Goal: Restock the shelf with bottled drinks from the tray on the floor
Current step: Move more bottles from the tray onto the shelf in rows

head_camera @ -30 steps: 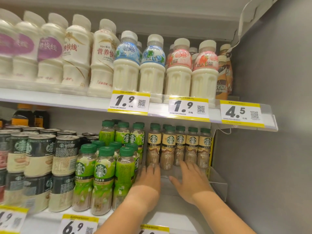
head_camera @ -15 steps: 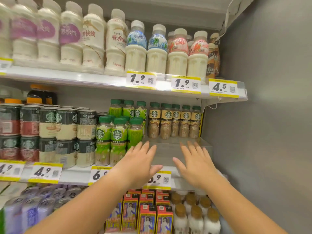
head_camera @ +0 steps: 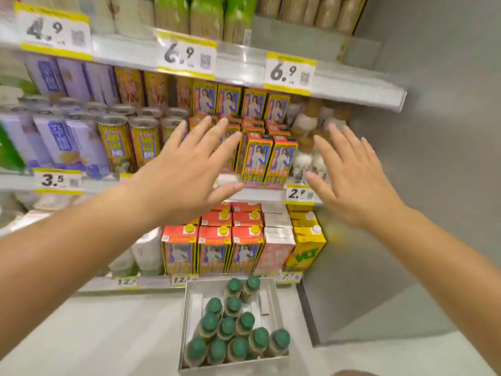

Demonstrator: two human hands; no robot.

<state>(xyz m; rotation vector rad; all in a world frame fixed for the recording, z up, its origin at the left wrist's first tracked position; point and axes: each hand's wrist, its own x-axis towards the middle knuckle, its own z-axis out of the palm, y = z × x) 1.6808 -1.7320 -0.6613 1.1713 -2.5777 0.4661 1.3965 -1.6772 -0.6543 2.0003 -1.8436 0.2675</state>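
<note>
A white tray (head_camera: 189,316) lies on the floor at the foot of the shelving, holding several green-capped bottles (head_camera: 227,325) seen from above. The shelf (head_camera: 339,85) with the 6.9 price tags runs across the top, with green and brown bottles (head_camera: 306,9) just showing at the upper edge. My left hand (head_camera: 187,172) and my right hand (head_camera: 355,177) hover palm down with fingers spread in front of the middle shelves, well above the tray. Neither hand holds anything.
Red and blue drink cartons (head_camera: 268,161) and purple and yellow cans (head_camera: 119,142) fill the middle shelf. Larger red cartons (head_camera: 214,248) and a yellow carton (head_camera: 306,240) stand on the bottom shelf. A grey side panel (head_camera: 433,131) closes the right. Pale floor (head_camera: 108,335) surrounds the tray.
Both hands have drawn back from the 6.9 shelf and dropped lower. The view has tilted down, bringing the floor tray with its bottles into sight.
</note>
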